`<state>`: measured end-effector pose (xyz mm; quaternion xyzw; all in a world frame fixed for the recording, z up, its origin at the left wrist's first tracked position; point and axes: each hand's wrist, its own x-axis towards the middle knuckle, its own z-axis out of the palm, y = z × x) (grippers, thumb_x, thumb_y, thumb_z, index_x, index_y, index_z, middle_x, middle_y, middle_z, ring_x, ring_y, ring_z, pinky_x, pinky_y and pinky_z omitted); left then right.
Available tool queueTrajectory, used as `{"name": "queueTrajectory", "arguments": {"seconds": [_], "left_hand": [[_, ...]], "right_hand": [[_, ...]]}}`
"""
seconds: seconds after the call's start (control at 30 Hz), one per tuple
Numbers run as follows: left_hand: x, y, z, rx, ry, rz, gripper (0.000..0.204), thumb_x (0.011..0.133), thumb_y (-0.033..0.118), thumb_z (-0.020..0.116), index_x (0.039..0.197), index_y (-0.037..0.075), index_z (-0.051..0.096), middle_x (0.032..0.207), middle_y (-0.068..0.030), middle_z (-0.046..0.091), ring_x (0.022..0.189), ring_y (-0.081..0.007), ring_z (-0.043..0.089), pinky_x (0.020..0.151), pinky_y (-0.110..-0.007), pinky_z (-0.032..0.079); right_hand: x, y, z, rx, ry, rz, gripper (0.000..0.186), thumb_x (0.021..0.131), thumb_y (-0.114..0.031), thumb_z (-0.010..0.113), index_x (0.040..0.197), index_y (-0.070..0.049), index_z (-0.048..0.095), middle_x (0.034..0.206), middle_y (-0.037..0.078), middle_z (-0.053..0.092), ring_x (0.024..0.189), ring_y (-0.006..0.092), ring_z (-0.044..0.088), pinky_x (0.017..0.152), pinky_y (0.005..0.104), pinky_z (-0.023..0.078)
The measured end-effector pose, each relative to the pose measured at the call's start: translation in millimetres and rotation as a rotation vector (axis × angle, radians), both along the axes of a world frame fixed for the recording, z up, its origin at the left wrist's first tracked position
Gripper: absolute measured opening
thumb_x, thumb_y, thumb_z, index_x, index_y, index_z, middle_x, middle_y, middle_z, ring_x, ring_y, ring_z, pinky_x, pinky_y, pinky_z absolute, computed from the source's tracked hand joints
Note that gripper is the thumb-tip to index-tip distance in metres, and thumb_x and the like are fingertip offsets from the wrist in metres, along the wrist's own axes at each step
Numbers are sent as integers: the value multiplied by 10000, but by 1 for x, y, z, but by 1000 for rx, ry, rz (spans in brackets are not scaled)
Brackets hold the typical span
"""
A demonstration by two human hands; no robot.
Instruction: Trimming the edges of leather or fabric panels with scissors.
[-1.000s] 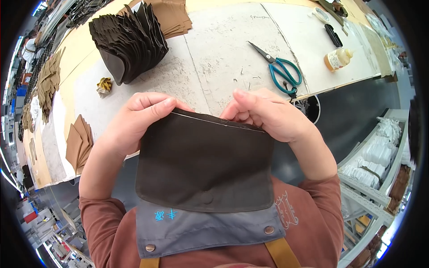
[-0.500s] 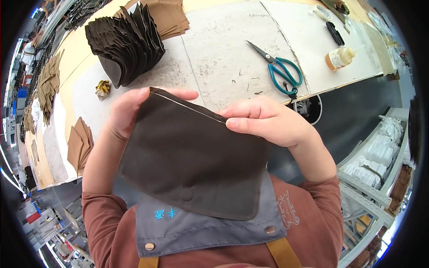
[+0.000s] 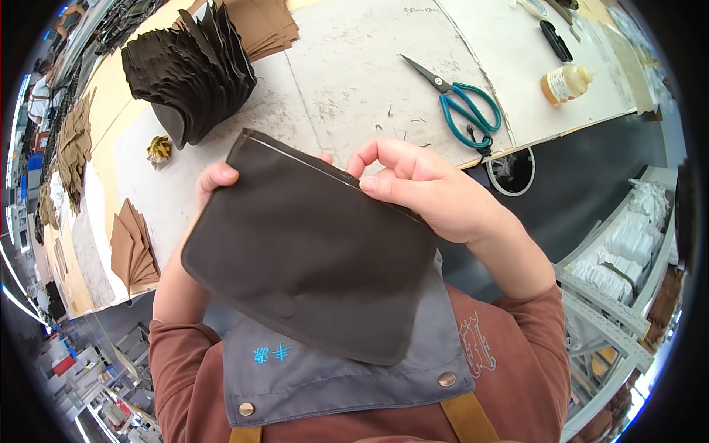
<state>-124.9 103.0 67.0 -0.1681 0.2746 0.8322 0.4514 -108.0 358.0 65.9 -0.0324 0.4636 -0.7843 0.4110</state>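
Held before an apron (image 3: 347,387), a dark flap (image 3: 310,244) already bears a pale line (image 3: 301,159) along its top edge, pinched by the right hand (image 3: 428,181), the left hand (image 3: 215,181) gripping its side; whether the stack (image 3: 185,81) on the desk (image 3: 347,66) is finished is unclear.

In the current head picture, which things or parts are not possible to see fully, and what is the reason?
All in the head view:
Left hand: most fingers are hidden behind the dark brown panel.
Light brown sheets: cut off by the upper edge, partly covered by the dark stack.
Bin: the tabletop hides part; its contents are too small to identify.
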Motion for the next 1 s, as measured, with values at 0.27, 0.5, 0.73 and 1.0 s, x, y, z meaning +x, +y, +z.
{"name": "queueTrajectory", "arguments": {"seconds": [0.27, 0.5, 0.73, 1.0], "left_hand": [[-16, -16, 5, 197, -13, -14, 845, 723, 358, 547, 1380, -114, 298, 1293, -329, 472, 1166, -429, 512, 1029, -506, 363], [-22, -12, -2, 130, 17, -44, 868, 698, 365, 549, 1367, -132, 305, 1281, -328, 484, 1165, -431, 512, 1031, -489, 362], [-31, -5, -2, 13, 15, -110, 901, 648, 378, 549, 1348, -143, 325, 1280, -319, 491, 1147, -411, 527, 1038, -457, 359], [-38, -26, -36, -176, -28, -94, 736, 674, 297, 518, 1275, -120, 443, 1235, -276, 548, 1119, -370, 556, 1009, -452, 394]], "right_hand": [[1, 38, 3, 307, 115, -12, 153, 931, -111, 544, 1024, 8, 565, 820, 36, 652, 793, 90, 619, 712, 230, 507], [-10, 91, -65, 1430, 1131, -464, 265, 855, -146, 643, 1063, 4, 576, 989, 130, 603, 872, 278, 587, 767, 348, 475], [-26, 102, -82, 1605, 1243, -473, 324, 823, -99, 643, 1111, 19, 551, 1081, 166, 551, 971, 345, 550, 859, 405, 447], [-36, 98, -61, 1524, 989, -378, 328, 736, -22, 609, 1058, -3, 548, 990, 165, 549, 942, 349, 557, 813, 403, 462]]}}
